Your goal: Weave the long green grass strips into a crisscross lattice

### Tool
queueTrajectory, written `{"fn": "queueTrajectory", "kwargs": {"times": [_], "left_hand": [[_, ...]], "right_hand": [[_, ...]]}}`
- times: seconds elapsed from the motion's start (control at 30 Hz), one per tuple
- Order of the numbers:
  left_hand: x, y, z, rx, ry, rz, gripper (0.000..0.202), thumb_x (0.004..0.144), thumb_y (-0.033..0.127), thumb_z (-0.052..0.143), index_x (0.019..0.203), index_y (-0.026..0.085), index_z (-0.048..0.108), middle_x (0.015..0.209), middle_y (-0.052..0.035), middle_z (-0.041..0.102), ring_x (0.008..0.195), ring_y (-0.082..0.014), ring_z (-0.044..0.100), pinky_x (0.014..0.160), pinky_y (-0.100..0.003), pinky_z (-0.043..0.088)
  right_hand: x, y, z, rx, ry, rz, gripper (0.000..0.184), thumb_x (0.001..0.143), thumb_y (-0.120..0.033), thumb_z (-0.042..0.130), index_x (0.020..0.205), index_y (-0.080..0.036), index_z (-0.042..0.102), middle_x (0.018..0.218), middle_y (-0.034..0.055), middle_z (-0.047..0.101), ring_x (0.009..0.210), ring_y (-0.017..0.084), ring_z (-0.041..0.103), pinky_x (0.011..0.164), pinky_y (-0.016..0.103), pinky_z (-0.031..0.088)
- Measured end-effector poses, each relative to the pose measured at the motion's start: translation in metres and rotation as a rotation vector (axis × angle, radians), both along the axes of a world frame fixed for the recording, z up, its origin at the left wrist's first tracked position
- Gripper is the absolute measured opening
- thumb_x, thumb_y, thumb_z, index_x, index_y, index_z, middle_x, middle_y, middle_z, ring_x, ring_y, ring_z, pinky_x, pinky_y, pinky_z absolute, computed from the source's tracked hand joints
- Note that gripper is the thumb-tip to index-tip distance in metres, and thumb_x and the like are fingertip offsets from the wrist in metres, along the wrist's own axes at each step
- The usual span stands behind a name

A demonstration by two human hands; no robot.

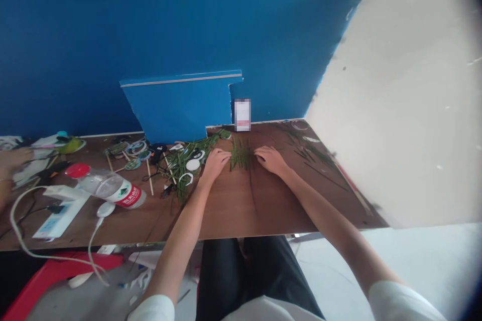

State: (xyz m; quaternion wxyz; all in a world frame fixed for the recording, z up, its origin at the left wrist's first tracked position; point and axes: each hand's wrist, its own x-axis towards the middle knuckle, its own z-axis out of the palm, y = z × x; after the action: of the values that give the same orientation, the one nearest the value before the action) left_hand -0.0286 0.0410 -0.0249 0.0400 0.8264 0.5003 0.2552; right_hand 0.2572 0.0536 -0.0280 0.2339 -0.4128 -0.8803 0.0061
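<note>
A small mat of woven green leaf strips [239, 154] lies flat on the brown table between my hands. At its left edge, my left hand [217, 163] rests low on the table, its fingers drawn together on the strip ends. Just off the right edge is my right hand [270, 159], palm down with fingers bent and closed; whatever is under its fingertips is too small to make out. One long thin strip [253, 188] trails from the mat toward the table's front edge.
Loose green strips [183, 188] are heaped left of my left hand, among white rings and sticks. More strips [316, 153] lie right. A phone [242, 115] leans on the blue wall. Farther left are a red-capped bottle [109, 186], a power strip [60, 215] and another person's arm [9, 165].
</note>
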Motion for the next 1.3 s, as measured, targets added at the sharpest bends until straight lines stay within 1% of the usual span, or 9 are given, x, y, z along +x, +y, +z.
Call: {"fn": "queueTrajectory", "kwargs": {"times": [0.2, 0.3, 0.47, 0.6, 0.73, 0.9, 1.03, 1.17, 1.3], "left_hand": [[0.000, -0.002, 0.001, 0.005, 0.012, 0.014, 0.022, 0.094, 0.027, 0.055, 0.106, 0.025, 0.074, 0.112, -0.0014, 0.073, 0.106, -0.0215, 0.056, 0.095, -0.038, 0.043], [0.001, -0.003, 0.003, 0.018, 0.019, 0.015, 0.023, 0.095, 0.027, 0.054, 0.110, 0.024, 0.071, 0.116, -0.0035, 0.071, 0.111, -0.0218, 0.056, 0.098, -0.038, 0.042], [0.003, 0.000, 0.000, 0.016, 0.044, -0.014, 0.030, 0.098, 0.029, 0.047, 0.121, 0.022, 0.065, 0.132, -0.0068, 0.062, 0.126, -0.0217, 0.052, 0.108, -0.041, 0.039], [0.002, 0.005, -0.006, 0.009, 0.074, -0.059, 0.035, 0.098, 0.031, 0.046, 0.127, 0.019, 0.062, 0.139, -0.0089, 0.057, 0.132, -0.0220, 0.049, 0.112, -0.041, 0.036], [0.002, 0.008, -0.008, 0.012, 0.085, -0.081, 0.034, 0.098, 0.030, 0.046, 0.125, 0.019, 0.063, 0.137, -0.0081, 0.059, 0.131, -0.0226, 0.051, 0.112, -0.041, 0.037], [0.002, 0.007, -0.008, 0.026, 0.078, -0.089, 0.032, 0.098, 0.030, 0.048, 0.123, 0.019, 0.064, 0.135, -0.0087, 0.061, 0.130, -0.0227, 0.052, 0.111, -0.042, 0.039], [0.002, 0.006, -0.007, 0.031, 0.085, -0.088, 0.032, 0.098, 0.028, 0.047, 0.123, 0.020, 0.064, 0.134, -0.0085, 0.061, 0.130, -0.0229, 0.052, 0.110, -0.043, 0.040], [0.003, 0.005, -0.004, 0.023, 0.084, -0.093, 0.033, 0.097, 0.026, 0.049, 0.127, 0.021, 0.061, 0.134, -0.0081, 0.061, 0.129, -0.0227, 0.053, 0.111, -0.042, 0.040], [0.005, 0.003, -0.001, 0.022, 0.084, -0.120, 0.035, 0.097, 0.024, 0.047, 0.130, 0.020, 0.059, 0.136, -0.0073, 0.060, 0.130, -0.0224, 0.052, 0.111, -0.042, 0.040]], "right_hand": [[0.000, 0.001, 0.000, -0.001, -0.008, 0.030, 0.025, 0.093, -0.017, 0.046, 0.105, -0.019, 0.068, 0.112, 0.0097, 0.068, 0.107, 0.023, 0.056, 0.094, 0.038, 0.040], [-0.001, -0.001, 0.002, 0.021, -0.003, 0.007, 0.028, 0.094, -0.018, 0.045, 0.112, -0.018, 0.067, 0.116, 0.0103, 0.067, 0.111, 0.024, 0.055, 0.097, 0.040, 0.040], [-0.006, -0.003, 0.006, 0.024, -0.025, -0.049, 0.042, 0.097, -0.023, 0.039, 0.138, -0.021, 0.051, 0.140, 0.0111, 0.054, 0.129, 0.026, 0.046, 0.103, 0.048, 0.038], [-0.007, 0.000, 0.004, -0.015, -0.061, -0.053, 0.049, 0.099, -0.026, 0.038, 0.147, -0.022, 0.041, 0.145, 0.0123, 0.050, 0.136, 0.026, 0.041, 0.105, 0.049, 0.038], [-0.006, 0.003, -0.001, -0.055, -0.063, -0.055, 0.047, 0.100, -0.029, 0.037, 0.146, -0.020, 0.042, 0.142, 0.0131, 0.052, 0.135, 0.025, 0.043, 0.105, 0.048, 0.039], [-0.006, 0.006, -0.005, -0.046, -0.039, -0.038, 0.045, 0.099, -0.028, 0.037, 0.142, -0.018, 0.048, 0.140, 0.0130, 0.055, 0.132, 0.024, 0.047, 0.107, 0.045, 0.040], [-0.007, 0.006, -0.004, -0.024, -0.025, -0.002, 0.043, 0.099, -0.024, 0.037, 0.138, -0.015, 0.053, 0.135, 0.0140, 0.059, 0.128, 0.023, 0.051, 0.107, 0.041, 0.040], [-0.007, 0.004, -0.003, -0.024, -0.022, -0.010, 0.041, 0.098, -0.022, 0.037, 0.134, -0.016, 0.056, 0.129, 0.0136, 0.062, 0.123, 0.024, 0.054, 0.103, 0.042, 0.043], [-0.007, 0.000, 0.000, -0.009, -0.037, -0.023, 0.040, 0.097, -0.020, 0.038, 0.133, -0.017, 0.056, 0.128, 0.0119, 0.063, 0.120, 0.024, 0.054, 0.101, 0.043, 0.041]]}}
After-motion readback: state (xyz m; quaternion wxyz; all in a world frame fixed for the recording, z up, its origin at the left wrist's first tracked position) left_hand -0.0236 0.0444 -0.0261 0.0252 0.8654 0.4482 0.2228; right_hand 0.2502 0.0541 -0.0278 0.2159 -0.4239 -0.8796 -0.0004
